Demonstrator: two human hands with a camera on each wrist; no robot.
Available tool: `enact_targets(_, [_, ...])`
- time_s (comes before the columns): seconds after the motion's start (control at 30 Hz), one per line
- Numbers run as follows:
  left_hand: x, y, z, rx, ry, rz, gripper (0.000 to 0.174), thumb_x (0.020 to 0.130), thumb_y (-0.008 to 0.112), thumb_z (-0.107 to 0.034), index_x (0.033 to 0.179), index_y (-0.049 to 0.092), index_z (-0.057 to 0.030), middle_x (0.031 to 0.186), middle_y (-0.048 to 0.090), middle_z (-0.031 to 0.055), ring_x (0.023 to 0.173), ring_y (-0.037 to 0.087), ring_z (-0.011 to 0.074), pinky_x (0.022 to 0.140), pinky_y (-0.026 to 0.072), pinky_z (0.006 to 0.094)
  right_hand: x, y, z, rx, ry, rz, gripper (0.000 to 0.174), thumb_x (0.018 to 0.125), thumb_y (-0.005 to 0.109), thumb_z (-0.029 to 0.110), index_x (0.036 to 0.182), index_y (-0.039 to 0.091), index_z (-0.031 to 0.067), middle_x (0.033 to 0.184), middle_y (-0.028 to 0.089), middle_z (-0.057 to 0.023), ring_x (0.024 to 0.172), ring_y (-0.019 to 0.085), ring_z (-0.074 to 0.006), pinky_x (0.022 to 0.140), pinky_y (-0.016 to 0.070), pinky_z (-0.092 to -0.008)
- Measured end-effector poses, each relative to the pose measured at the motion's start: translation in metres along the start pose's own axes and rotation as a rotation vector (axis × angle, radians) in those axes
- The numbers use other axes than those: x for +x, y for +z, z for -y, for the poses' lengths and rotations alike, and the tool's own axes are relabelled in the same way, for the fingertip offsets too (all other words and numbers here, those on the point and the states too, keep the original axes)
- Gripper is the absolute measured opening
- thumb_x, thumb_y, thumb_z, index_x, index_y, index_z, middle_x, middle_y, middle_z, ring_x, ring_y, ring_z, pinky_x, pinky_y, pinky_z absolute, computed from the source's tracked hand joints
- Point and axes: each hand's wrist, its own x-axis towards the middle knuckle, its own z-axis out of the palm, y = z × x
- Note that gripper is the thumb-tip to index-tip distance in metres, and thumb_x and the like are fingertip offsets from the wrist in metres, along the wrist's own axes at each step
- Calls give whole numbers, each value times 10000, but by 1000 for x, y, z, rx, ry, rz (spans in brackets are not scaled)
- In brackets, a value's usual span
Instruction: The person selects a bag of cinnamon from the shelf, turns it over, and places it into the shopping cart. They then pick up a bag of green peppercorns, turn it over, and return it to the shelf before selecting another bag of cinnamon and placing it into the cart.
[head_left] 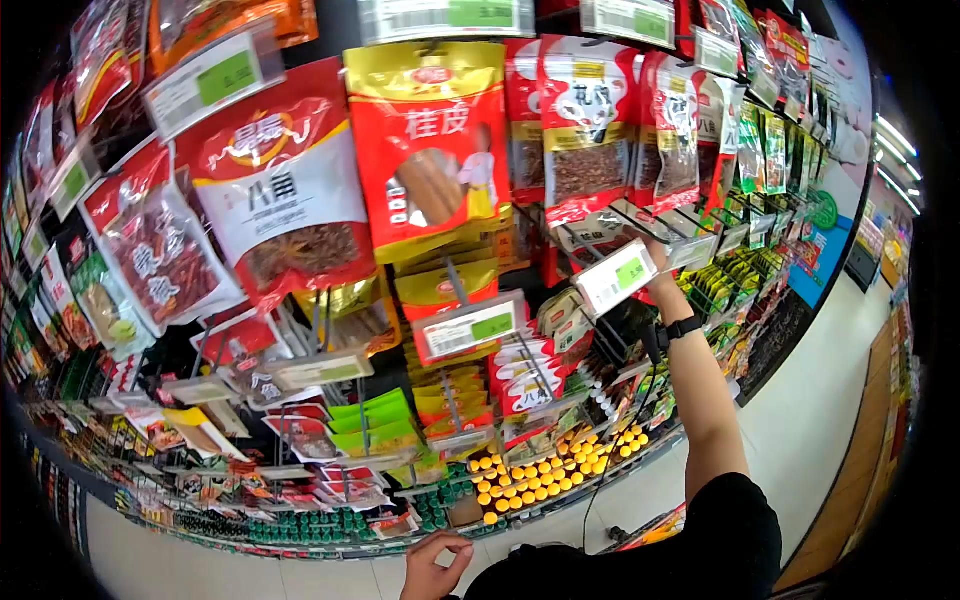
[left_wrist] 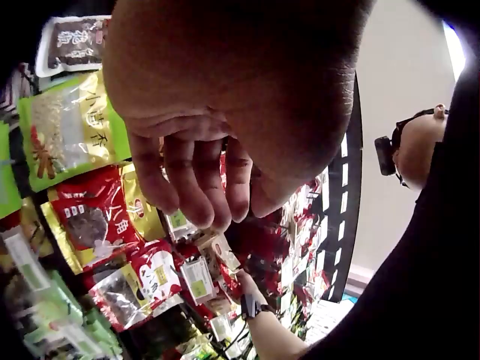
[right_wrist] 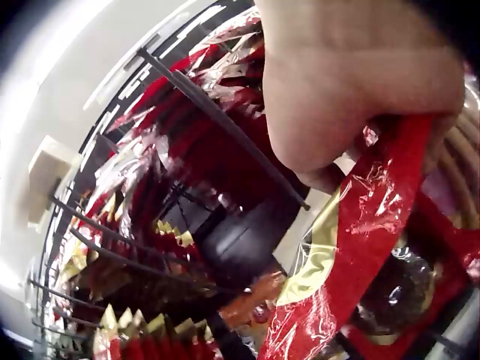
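My right hand (right_wrist: 360, 97) grips the edge of a shiny red plastic spice packet (right_wrist: 375, 217) with a gold and clear band. In the head view that arm is stretched out to the rack, and the hand (head_left: 661, 284) is partly hidden behind a white price tag (head_left: 617, 277). Low in front of the body, my left hand (head_left: 437, 566) hangs with loosely bent fingers and holds nothing. The left wrist view shows this hand (left_wrist: 217, 127) from close up, its fingers overlapping the packets beyond.
Above hang a red and gold cinnamon packet (head_left: 430, 150) and a star anise packet (head_left: 275, 180). Metal hooks (right_wrist: 225, 124) with price tags jut out from the rack. Yellow-capped bottles (head_left: 540, 480) stand on the lower shelf. The pale floor (head_left: 830, 370) runs along the right.
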Motion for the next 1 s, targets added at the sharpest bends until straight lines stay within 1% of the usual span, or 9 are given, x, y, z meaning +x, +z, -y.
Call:
enact_targets(0.13, [-19,-16,0,62,1,-29,87,881,736,-81,921,703,-11,852,698,120,790,656,254,739,506,345,-8,-1,5,-347,-137,31,542,932,587,360,1339,594,2,1239,642,-276,1084,668,-344,944,502,-378])
enact_targets(0.23, [-37,-26,18,57,-26,-46,105,869,748,-87,898,696,0,805,687,122,756,648,268,728,504,360,-37,-5,1,-947,-365,-91,375,911,635,252,1224,668,49,1108,698,-231,1102,643,-378,919,501,-425])
enact_targets(0.3, [-48,-36,26,50,-19,13,107,888,720,-101,942,696,-12,867,691,107,788,661,233,709,514,339,-78,5,63,-608,-100,49,298,901,655,201,1137,702,26,1067,702,-236,1042,655,-371,881,508,-433])
enact_targets(0.33, [-47,-40,32,35,-3,28,95,850,738,-59,922,701,-8,839,699,103,756,674,207,691,523,311,-110,22,118,-722,-120,-15,257,919,645,222,1017,723,-3,934,718,-217,884,679,-363,795,519,-433])
enact_targets(0.37, [-48,-44,33,20,14,45,102,812,756,-17,901,707,-4,811,707,98,724,687,182,673,531,284,-122,17,109,-667,-176,-46,264,928,643,218,952,712,-36,824,706,-185,751,679,-293,708,525,-404])
enact_targets(0.47, [-55,-54,24,3,45,111,81,817,739,-11,888,702,-1,795,693,93,709,664,178,676,515,277,-204,19,161,-425,72,24,212,911,647,161,979,699,-33,808,693,-114,733,661,-155,655,522,-315])
enact_targets(0.5, [-60,-57,24,1,56,138,82,816,738,-10,889,702,-2,796,692,93,709,663,178,676,515,276,-226,6,137,-429,-95,79,200,910,643,142,1024,689,-17,818,700,-93,750,663,-156,664,520,-305])
enact_targets(0.8, [-111,-50,60,-93,97,528,52,827,713,-2,857,670,-4,769,666,103,674,638,194,652,501,288,-540,-42,178,-567,348,259,194,917,642,117,1061,688,-4,840,702,-92,731,646,-158,679,526,-305])
enact_targets(1.0, [-115,-15,36,-82,251,770,112,772,746,37,827,666,-19,796,680,98,709,669,223,667,525,297,-631,-121,219,-559,556,-229,263,932,612,57,1186,634,-9,890,682,-67,775,630,-132,704,526,-289])
